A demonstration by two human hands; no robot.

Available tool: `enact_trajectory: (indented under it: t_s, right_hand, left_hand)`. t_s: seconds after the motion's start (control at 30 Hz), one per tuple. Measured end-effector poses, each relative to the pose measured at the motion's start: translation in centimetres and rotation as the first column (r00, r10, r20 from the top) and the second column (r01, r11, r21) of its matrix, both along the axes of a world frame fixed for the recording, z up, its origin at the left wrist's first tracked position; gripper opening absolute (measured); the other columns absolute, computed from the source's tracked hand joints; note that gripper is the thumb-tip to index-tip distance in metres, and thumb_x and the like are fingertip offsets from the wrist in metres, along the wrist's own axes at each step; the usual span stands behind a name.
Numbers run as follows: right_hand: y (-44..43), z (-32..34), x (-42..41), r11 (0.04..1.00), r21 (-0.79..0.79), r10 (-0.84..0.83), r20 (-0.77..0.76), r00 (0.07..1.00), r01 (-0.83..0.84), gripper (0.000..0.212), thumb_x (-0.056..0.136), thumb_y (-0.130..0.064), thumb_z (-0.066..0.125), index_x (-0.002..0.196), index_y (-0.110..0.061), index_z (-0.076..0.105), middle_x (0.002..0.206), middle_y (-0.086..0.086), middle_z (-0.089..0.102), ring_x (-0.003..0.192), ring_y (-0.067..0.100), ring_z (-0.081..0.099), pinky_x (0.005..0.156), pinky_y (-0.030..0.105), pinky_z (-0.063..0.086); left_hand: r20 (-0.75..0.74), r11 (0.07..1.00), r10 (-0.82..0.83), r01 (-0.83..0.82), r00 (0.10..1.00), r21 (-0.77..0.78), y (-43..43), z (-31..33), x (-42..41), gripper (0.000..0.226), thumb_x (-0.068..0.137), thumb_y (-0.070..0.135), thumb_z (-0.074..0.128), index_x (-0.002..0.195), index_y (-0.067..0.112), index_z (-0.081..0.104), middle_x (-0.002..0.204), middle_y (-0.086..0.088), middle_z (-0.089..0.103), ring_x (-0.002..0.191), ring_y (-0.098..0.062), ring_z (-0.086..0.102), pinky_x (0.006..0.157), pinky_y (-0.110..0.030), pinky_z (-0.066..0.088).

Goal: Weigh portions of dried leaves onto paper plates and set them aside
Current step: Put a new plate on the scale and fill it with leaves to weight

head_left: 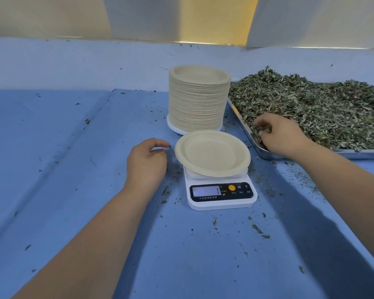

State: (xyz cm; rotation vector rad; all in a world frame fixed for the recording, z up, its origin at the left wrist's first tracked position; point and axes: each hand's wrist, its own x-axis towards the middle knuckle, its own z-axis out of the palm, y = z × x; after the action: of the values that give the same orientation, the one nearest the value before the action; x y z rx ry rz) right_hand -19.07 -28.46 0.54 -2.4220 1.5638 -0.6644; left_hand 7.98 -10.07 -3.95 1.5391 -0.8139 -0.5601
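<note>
An empty beige paper plate [212,153] lies on a small white digital scale [221,194] with a lit display. Behind it stands a tall stack of paper plates [199,98]. To the right, a metal tray [246,128] is heaped with dried green leaves [311,108]. My right hand [281,134] reaches into the tray's near left corner, fingers curled round a clump of leaves. Just left of the plate hovers my left hand [147,160], fingers loosely curled, holding nothing, a little apart from the plate's rim.
A blue cloth [73,169] covers the table, with folds on the left and leaf crumbs scattered around the scale. A pale wall with hanging sheets rises at the back.
</note>
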Motion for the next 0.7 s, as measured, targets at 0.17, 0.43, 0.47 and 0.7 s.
enact_trajectory:
  t_s: [0.17, 0.43, 0.47, 0.7]
  right_hand:
    - [1.9, -0.3, -0.4, 0.996, 0.052, 0.081, -0.251, 0.965, -0.07, 0.052, 0.106, -0.051, 0.03, 0.082, -0.014, 0.056, 0.073, 0.008, 0.061, 0.07, 0.027, 0.058, 0.065, 0.036, 0.049]
    - [1.6, -0.1, -0.5, 0.999, -0.007, 0.039, -0.167, 0.985, -0.041, 0.061, 0.105, -0.055, 0.032, 0.065, -0.012, 0.05, 0.054, 0.005, 0.05, 0.054, 0.025, 0.049, 0.054, 0.032, 0.04]
    - [1.2, 0.1, -0.5, 1.0, -0.021, 0.014, -0.096, 0.995, -0.016, 0.061, 0.105, -0.053, 0.034, 0.062, -0.012, 0.047, 0.052, 0.004, 0.047, 0.051, 0.025, 0.045, 0.053, 0.032, 0.035]
    - [0.1, -0.2, 0.0, 0.99, -0.139, 0.002, -0.099, 0.995, -0.016, 0.057, 0.106, -0.05, 0.036, 0.066, -0.01, 0.047, 0.057, 0.009, 0.049, 0.054, 0.028, 0.047, 0.052, 0.033, 0.035]
  left_hand:
    - [-0.025, 1.0, -0.005, 0.005, 1.0, 0.005, 0.0, 0.1, 0.0, 0.041, 0.067, 0.018, 0.043, 0.087, 0.032, 0.075, 0.086, 0.035, 0.068, 0.061, 0.004, 0.062, 0.085, -0.047, 0.062]
    - [0.015, 1.0, 0.008, -0.008, 1.0, 0.01, -0.4, -0.3, 0.1, 0.035, 0.079, 0.011, 0.049, 0.089, 0.031, 0.076, 0.092, 0.022, 0.072, 0.076, -0.002, 0.067, 0.084, -0.041, 0.062]
    - [0.034, 1.0, 0.012, -0.012, 0.999, 0.01, -0.5, -0.4, 0.1, 0.037, 0.082, 0.008, 0.049, 0.09, 0.032, 0.076, 0.094, 0.022, 0.072, 0.08, -0.004, 0.068, 0.083, -0.039, 0.062]
    - [0.073, 1.0, 0.018, -0.02, 0.997, 0.02, -0.7, -0.6, 0.2, 0.038, 0.085, 0.004, 0.049, 0.091, 0.03, 0.076, 0.092, 0.021, 0.072, 0.078, -0.013, 0.068, 0.081, -0.042, 0.062]
